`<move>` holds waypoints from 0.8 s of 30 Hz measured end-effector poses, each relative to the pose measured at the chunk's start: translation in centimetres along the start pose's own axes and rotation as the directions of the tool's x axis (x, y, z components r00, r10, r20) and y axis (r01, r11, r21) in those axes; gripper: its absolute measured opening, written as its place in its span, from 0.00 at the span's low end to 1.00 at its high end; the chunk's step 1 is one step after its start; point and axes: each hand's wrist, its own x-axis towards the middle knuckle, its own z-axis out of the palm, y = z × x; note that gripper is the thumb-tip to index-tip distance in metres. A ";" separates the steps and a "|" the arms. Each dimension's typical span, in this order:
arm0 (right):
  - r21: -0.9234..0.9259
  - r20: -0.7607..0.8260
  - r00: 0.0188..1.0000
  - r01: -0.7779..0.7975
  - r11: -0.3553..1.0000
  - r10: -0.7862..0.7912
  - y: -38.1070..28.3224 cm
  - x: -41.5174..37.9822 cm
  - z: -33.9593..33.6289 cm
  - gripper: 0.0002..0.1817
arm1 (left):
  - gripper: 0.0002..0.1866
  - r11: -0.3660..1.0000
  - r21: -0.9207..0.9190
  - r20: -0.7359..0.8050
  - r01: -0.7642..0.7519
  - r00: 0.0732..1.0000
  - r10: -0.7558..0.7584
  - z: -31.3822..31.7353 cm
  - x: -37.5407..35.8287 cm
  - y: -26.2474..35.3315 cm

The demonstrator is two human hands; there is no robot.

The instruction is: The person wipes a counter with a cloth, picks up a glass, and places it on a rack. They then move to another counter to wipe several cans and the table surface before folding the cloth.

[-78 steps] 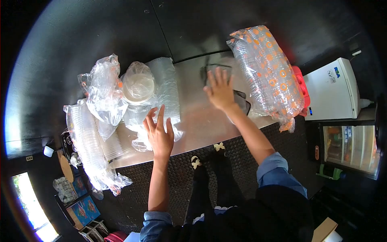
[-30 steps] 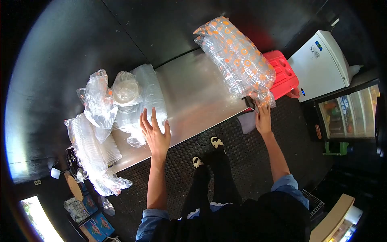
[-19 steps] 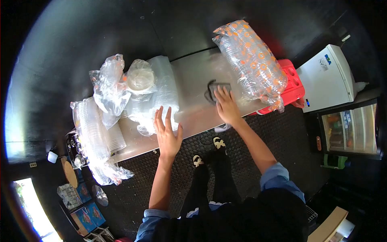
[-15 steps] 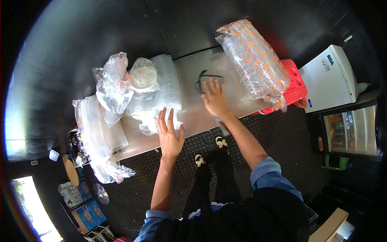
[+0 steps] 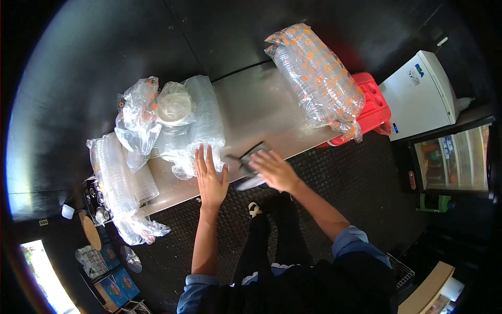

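Note:
My left hand (image 5: pixel 212 183), fingers stretched out, rests at the near end of a clear plastic sleeve of stacked cups (image 5: pixel 206 112). Its fingertips overlap the loose plastic there. My right hand (image 5: pixel 274 170) is over the near edge of the metal table (image 5: pixel 246 99), smeared by motion. Under its fingers is a thin grey cloth (image 5: pixel 255 150) with dark edging, and a blurred light part hangs by the table edge. Beside the sleeve lie a bagged stack of round lids or bowls (image 5: pixel 175 107) and a crumpled clear bag (image 5: pixel 138 123).
More stacked clear containers (image 5: pixel 112 178) fill the table's left end. A bag of cups with orange print (image 5: pixel 321 78) lies at the right, by a red cooler (image 5: pixel 374 102). A white mini fridge (image 5: pixel 421 99) stands farther right. Black textured floor (image 5: pixel 334 172) lies below.
My right hand has swept toward me and slightly left with the grey cloth, from mid-table to the near edge. My left hand stays by the plastic sleeve. The view has shifted slightly.

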 end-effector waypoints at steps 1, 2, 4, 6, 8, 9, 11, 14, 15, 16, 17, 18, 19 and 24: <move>-0.020 0.026 0.996 -0.079 0.997 0.079 1.3 -0.8 -1.6 0.30 | 0.36 1.000 0.002 0.003 -0.004 1.000 0.004 0.0 -0.1 0.1; -0.042 0.051 0.986 -0.155 0.987 0.157 2.5 -1.6 -3.4 0.28 | 0.36 1.000 0.004 0.004 -0.008 1.000 0.008 0.0 -0.2 0.2; -0.088 -0.017 0.960 -0.279 0.956 0.279 5.1 -4.4 -4.8 0.26 | 0.35 1.000 -0.013 -0.004 0.002 1.000 -0.002 -0.2 -0.4 0.5; -0.079 -0.055 0.912 -0.409 0.909 0.406 6.8 -6.6 -6.3 0.25 | 0.34 0.999 -0.030 -0.015 0.012 1.000 -0.012 -0.4 -0.7 0.8; -0.064 -0.113 0.887 -0.457 0.887 0.449 8.1 -8.6 -7.2 0.25 | 0.34 0.991 -0.127 -0.043 0.036 0.998 -0.042 -0.7 -1.3 0.8; -0.043 -0.167 0.855 -0.504 0.863 0.491 8.6 -9.5 -7.7 0.24 | 0.34 0.991 -0.127 -0.048 0.034 0.998 -0.040 -1.0 -1.8 0.9; -0.046 -0.212 0.832 -0.533 0.845 0.513 8.9 -10.6 -8.8 0.23 | 0.32 0.987 -0.155 -0.087 0.040 0.995 -0.054 -1.6 -2.8 1.4; 0.078 -0.221 0.730 -0.647 0.758 0.646 8.7 -11.6 -10.3 0.19 | 0.29 0.967 -0.249 -0.077 0.043 0.995 -0.065 -2.7 -4.5 2.3; 0.198 -0.161 0.640 -0.724 0.660 0.751 8.5 -11.8 -10.7 0.18 | 0.29 0.968 -0.250 -0.077 0.028 0.996 -0.049 -2.8 -5.2 2.4; 0.199 -0.172 0.654 -0.709 0.676 0.737 8.3 -11.7 -11.3 0.18 | 0.29 0.961 -0.274 -0.067 0.023 0.997 -0.043 -3.0 -5.9 2.5; 0.310 -0.047 0.536 -0.794 0.523 0.843 8.0 -11.5 -11.8 0.17 | 0.29 0.949 -0.314 -0.035 0.031 0.998 -0.044 -3.3 -6.4 2.8; 0.392 0.099 0.409 -0.854 0.342 0.907 7.5 -11.3 -12.0 0.18 | 0.29 0.935 -0.351 -0.001 0.041 0.999 -0.045 -3.7 -6.9 3.2; 0.398 0.093 0.430 -0.843 0.363 0.898 6.6 -10.8 -11.8 0.18 | 0.29 0.926 -0.376 0.016 0.043 0.999 -0.040 -4.3 -7.1 3.6; 0.957 0.209 0.672 -0.290 -0.007 0.710 -2.5 -4.1 -11.9 0.22 | 0.31 0.782 -0.584 0.197 0.220 0.972 -0.126 -5.2 -8.5 3.4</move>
